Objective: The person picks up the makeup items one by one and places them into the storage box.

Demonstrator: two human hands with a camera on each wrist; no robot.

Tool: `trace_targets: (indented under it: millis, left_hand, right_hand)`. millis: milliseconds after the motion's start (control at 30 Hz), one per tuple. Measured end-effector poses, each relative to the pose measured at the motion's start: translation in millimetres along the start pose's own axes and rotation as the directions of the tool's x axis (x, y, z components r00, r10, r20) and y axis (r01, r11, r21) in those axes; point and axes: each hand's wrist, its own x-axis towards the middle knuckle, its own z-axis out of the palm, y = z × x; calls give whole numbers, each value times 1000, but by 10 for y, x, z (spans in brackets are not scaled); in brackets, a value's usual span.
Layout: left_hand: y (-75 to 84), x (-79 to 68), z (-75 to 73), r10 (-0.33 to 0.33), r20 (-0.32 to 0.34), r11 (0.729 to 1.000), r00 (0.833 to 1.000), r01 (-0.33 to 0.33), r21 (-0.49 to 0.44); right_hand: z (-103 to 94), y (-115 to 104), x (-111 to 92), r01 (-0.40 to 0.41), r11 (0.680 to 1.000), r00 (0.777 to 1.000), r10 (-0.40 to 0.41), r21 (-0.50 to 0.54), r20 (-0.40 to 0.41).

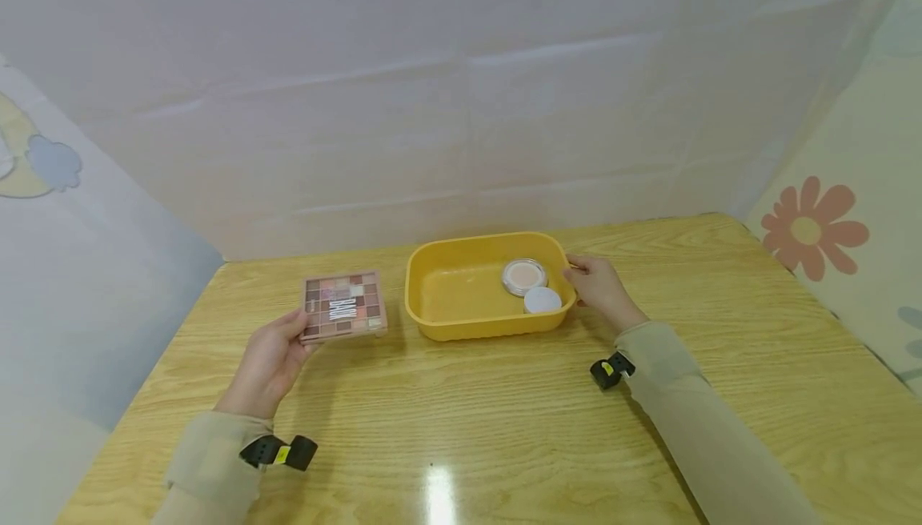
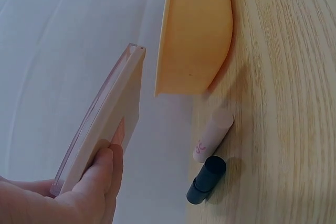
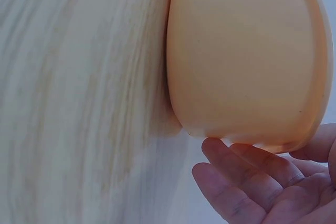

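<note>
My left hand (image 1: 270, 361) holds an eyeshadow palette (image 1: 344, 306) by its near left edge, thumb on top and fingers beneath. Its clear lid shows rows of pink, brown and pale pans, and the left wrist view shows the palette (image 2: 107, 114) raised and tilted. To its right stands a yellow plastic basket (image 1: 490, 330). My right hand (image 1: 601, 289) grips the basket's right end; in the right wrist view the fingertips (image 3: 212, 148) meet the outer wall, with the thumb at the rim. Inside lie a round clear-rimmed compact (image 1: 524, 275) and a round white-topped container (image 1: 542, 301).
In the left wrist view, a pale pink tube (image 2: 212, 135) and a dark tube (image 2: 206, 179) lie on the wooden table (image 1: 461, 413) near the basket; the palette hides them in the head view. A pale cloth wall (image 1: 461, 109) rises behind the table.
</note>
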Motion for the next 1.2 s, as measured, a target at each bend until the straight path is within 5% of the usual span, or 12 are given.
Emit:
trace_targets:
  millis: [1200]
  left_hand:
    - [145, 135, 157, 26, 93, 995, 995, -35, 97]
  right_hand:
    - [14, 7, 11, -2, 1000, 1000, 2, 7, 8]
